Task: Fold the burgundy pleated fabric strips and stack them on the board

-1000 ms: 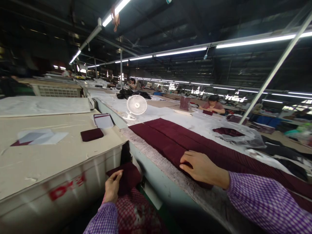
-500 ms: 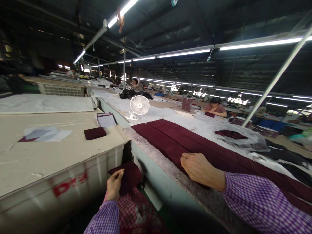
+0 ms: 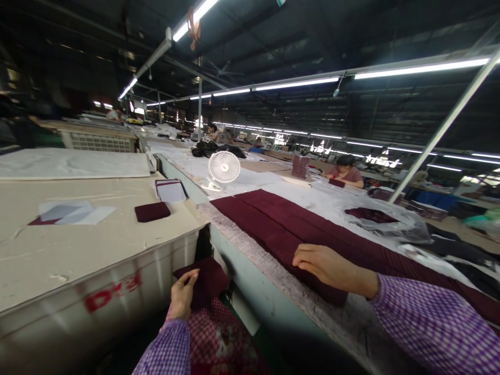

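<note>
My left hand [image 3: 183,294] is low, beside the white bin. Thumb and finger pinch the edge of a dark maroon fabric piece [image 3: 209,278], which lies over the checked apron on my lap. On the table, a long row of overlapping maroon fabric pieces [image 3: 253,224] runs from the middle toward the right. My right hand [image 3: 326,265] rests on the near side of that row, fingers together and bent over the cloth. Below the right wrist, a maroon corner reaches the table's near edge. The right thumb is hidden.
At left, the white bin [image 3: 164,260] has a cream top carrying a small maroon stack [image 3: 152,212] and pale sheets [image 3: 78,212]. A white fan [image 3: 224,167] stands behind the row. A plastic bag [image 3: 410,226] lies at right; a person [image 3: 346,172] sits across the table.
My right hand has shifted slightly right and toward me along the row, and more of a maroon piece shows below its wrist near the table edge. My left hand stays put.
</note>
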### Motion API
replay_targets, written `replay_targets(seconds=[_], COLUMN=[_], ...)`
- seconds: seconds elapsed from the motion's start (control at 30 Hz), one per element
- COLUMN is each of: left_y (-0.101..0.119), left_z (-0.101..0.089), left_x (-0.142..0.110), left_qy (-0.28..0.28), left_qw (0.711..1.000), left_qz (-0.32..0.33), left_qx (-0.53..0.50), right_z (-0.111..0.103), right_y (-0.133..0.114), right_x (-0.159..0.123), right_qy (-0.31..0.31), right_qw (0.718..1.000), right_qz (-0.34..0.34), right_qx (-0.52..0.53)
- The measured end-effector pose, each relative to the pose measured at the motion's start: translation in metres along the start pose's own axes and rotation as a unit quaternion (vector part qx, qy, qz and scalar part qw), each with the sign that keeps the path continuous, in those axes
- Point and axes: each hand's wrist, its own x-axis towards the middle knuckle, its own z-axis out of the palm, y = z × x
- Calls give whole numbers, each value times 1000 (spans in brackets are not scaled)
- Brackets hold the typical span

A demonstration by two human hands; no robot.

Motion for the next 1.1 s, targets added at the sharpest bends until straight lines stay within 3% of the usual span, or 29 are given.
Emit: replay_targets(seconds=[0.17, 0.4, 0.63, 0.87, 0.97, 1.1], left_y=[0, -1, 0, 3, 5, 7], left_z=[0, 2, 2, 3, 5, 6], left_x=[-1, -3, -4, -6, -9, -12], left_qy=[-2, 0, 8, 15, 11, 1], left_qw=[1000, 1000, 1000, 1000, 1000, 1000], left_qz=[4, 7, 9, 10, 9, 12], left_qx=[-7, -12, -13, -12, -7, 2], right_z=[10, 40, 45, 53, 55, 53], right_y=[17, 24, 29, 36, 36, 32], right_x=[-11, -17, 35, 96, 105, 95], right_qy=[7, -28, -51, -17, 27, 69], right_qw=[996, 993, 993, 993, 991, 988], right_qz=[2, 18, 8, -1, 22, 59], right_qx=[90, 113, 103, 118, 127, 129])
